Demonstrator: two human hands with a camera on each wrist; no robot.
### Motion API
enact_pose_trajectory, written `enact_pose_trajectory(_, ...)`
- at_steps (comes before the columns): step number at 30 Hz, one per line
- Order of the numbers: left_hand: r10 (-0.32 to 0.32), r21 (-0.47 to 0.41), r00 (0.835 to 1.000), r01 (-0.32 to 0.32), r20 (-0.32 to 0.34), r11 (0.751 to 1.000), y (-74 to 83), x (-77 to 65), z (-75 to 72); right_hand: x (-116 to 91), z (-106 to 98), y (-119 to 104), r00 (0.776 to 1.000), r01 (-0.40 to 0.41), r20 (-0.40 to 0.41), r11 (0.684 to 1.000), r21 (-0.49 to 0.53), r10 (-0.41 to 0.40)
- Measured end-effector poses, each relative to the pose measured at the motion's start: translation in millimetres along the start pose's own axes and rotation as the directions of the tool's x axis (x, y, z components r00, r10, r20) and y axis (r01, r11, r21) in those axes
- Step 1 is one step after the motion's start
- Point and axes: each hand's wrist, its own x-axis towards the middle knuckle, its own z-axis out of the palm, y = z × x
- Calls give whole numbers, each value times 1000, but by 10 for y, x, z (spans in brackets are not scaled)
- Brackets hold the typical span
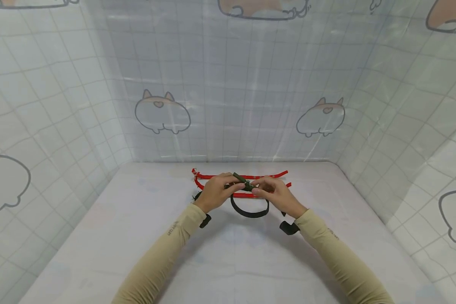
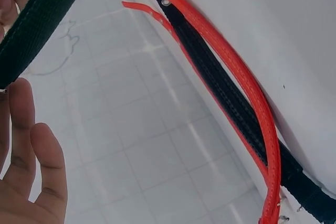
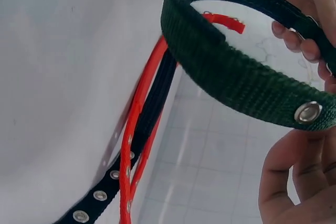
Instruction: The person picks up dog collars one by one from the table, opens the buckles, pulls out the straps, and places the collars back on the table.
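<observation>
A dark green woven collar (image 1: pixel 250 214) with a metal eyelet hangs as a loop between my hands, above the table. My left hand (image 1: pixel 217 193) pinches it near the collar's ends, by a small metal fitting. From the other side my right hand (image 1: pixel 276 195) pinches the joined part with thumb and fingers. The right wrist view shows the collar (image 3: pixel 226 80) curving close to the camera; fingertips partly hide the fitting. Behind and below the hands lie red collars (image 1: pixel 243 196) with eyelets. Among them is a dark collar (image 2: pixel 218 85), also with metal eyelets.
The white table (image 1: pixel 235 261) ends at the back against a wall sheet (image 1: pixel 232 126) with a grid and cartoon animal prints. Similar sheets stand at left and right. A black object (image 1: pixel 289 228) sits beside the right sleeve, another (image 1: pixel 205 221) beside the left.
</observation>
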Motion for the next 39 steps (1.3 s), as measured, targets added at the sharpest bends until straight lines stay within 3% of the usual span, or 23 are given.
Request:
enact_pose_trajectory(8, 24, -4, 1000, -24, 11, 1000, 21, 18, -12, 17, 50, -82, 998, -52, -41, 996, -73, 49)
enact_pose_trajectory(16, 13, 20, 1000, -13, -5, 1000, 12, 12, -36, -28, 23, -367, 1000, -16, 0, 998, -67, 16)
enact_pose_trajectory(20, 8, 18, 1000, -8, -11, 1000, -3, 11, -27, -23, 27, -372, 999, -37, 8, 997, -67, 37)
enact_pose_trajectory(28, 14, 0, 1000, -14, 24, 1000, 4, -1, -13, 50, 57, -56, 999, -39, -29, 997, -63, 37)
enact_pose_trajectory(34, -6, 20, 1000, 6, 4, 1000, -22, -21, -39, -1, 8, -208, 999, -24, 32, 1000, -5, 24)
enact_pose_trajectory(39, -11, 16, 1000, 10, 17, 1000, -10, -22, -38, -25, 24, -361, 999, -41, 16, 998, -57, 42)
